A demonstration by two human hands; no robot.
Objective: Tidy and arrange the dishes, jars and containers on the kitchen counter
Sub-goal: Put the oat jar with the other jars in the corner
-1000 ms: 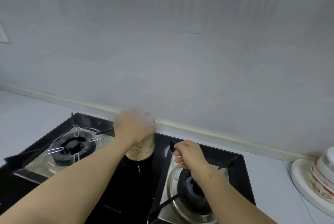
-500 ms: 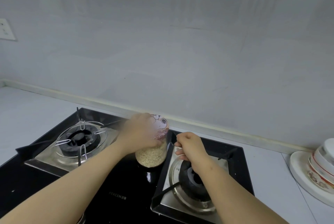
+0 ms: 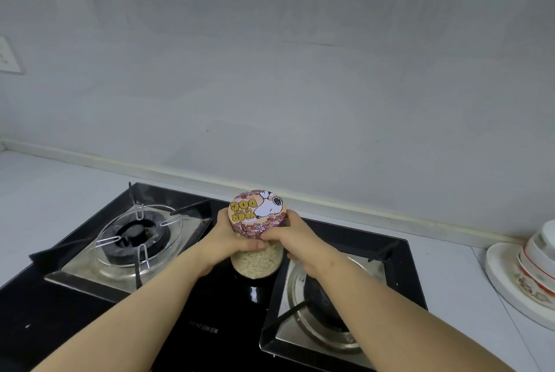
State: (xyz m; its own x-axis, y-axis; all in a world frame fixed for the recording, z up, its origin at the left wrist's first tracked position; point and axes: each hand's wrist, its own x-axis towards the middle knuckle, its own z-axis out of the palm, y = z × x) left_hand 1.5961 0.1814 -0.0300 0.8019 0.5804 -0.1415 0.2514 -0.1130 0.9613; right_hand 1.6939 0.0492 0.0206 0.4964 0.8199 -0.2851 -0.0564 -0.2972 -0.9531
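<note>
Presently, jar (image 3: 256, 260) upright on stove (image 3: 207, 320) — lid (image 3: 257, 213) facing up — left hand (image 3: 225, 239) and right hand (image 3: 292, 235) curled around lid.

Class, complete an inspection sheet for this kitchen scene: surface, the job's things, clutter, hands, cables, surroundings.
Surface: pale grey counter with a black glass two-burner gas hob set into it.
Job's things: clear glass jar of pale grains, upright between the burners, topped by a round pink cartoon-dog lid; stack of white, red-patterned bowls on a white plate at the right edge.
Clutter: nothing seen.
Hands: left hand and right hand grip the jar from either side, just under the lid.
Cables: nothing seen.
Surroundings: grey wall; white wall socket at the far left.
</note>
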